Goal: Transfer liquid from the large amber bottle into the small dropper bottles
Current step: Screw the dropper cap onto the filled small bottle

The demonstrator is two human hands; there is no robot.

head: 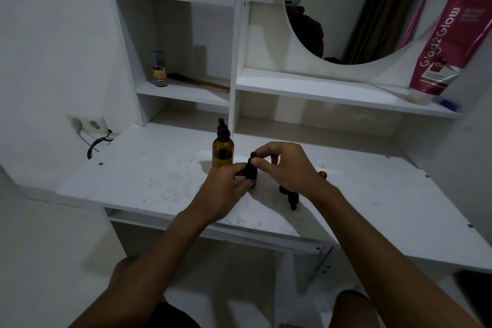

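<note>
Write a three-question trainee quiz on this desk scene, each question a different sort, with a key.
1. True or false: the large amber bottle lies on its side on the desk.
2. Which hand pinches the dropper cap of the small bottle? A) left hand B) right hand C) neither
3. Fill in: a loose dropper lies on the desk under the ___ wrist.

Key: 1 false, it stands upright with its dropper cap on. 2 B; the left hand steadies the bottle's body. 3 right.
</note>
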